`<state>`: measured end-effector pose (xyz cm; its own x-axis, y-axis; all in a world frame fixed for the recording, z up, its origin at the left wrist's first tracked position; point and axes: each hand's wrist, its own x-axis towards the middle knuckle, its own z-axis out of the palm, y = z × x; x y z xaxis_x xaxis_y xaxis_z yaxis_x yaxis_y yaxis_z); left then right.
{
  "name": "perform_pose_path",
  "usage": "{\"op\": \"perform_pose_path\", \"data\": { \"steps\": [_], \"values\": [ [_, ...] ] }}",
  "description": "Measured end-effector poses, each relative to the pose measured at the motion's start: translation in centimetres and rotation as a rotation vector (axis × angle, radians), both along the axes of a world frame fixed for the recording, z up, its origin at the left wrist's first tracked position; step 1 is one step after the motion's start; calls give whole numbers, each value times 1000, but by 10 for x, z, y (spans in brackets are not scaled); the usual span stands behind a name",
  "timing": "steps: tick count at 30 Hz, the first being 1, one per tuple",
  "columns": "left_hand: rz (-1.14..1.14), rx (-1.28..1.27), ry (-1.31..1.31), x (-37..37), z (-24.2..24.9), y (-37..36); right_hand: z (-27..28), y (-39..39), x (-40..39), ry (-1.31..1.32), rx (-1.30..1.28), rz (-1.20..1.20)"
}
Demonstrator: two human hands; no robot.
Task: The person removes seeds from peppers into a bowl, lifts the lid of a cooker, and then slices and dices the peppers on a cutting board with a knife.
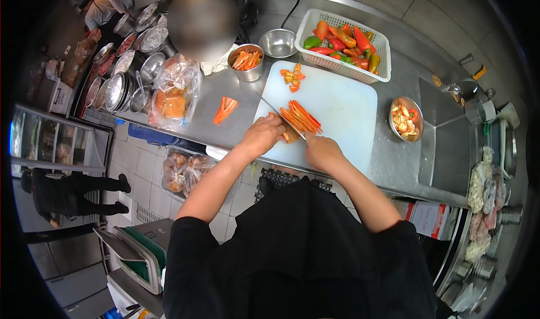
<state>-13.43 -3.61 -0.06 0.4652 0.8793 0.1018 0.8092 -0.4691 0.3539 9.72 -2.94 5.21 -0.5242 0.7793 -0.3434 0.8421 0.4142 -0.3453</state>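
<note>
My right hand (323,152) is wrapped round the handle of a kitchen knife (288,120). Its blade points up and left across the white cutting board (349,116). Curled fingers of my left hand (265,133) press on a pepper piece (290,135) close beside the blade; the fingers partly hide it. A bundle of orange-red pepper strips (302,118) lies on the far side of the knife. Higher on the board are small pepper scraps (292,77).
A white basket (315,57) of whole peppers stands behind the board. Nearby are a metal pot (247,74) of strips, a metal bowl (279,42), a scrap bowl (419,129) and a sink (444,150). A pepper half (225,110) lies left. A person (73,195) stands far left.
</note>
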Motion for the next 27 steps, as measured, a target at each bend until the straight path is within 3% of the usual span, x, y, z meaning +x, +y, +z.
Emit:
{"op": "perform_pose_path", "data": {
  "steps": [5, 9, 14, 19, 23, 27],
  "values": [
    [-14, 63, -59, -2, 3, -4, 32, 3, 0, -40, -48, 35],
    [-9, 76, -91, -1, 1, -4, 4, 2, -2, 18, -2, -4],
    [-9, 139, -119, -3, -1, -5, 27, 10, -7, -25, -59, 20],
    [13, 112, -125, -1, -1, -6, 0, 13, -11, 24, -45, -2],
    [13, 160, -139, -3, -5, -8, 25, 17, -12, -10, -67, 13],
    [43, 160, -175, -2, -11, -10, 8, 8, -12, 26, -85, -8]
  ]
}}
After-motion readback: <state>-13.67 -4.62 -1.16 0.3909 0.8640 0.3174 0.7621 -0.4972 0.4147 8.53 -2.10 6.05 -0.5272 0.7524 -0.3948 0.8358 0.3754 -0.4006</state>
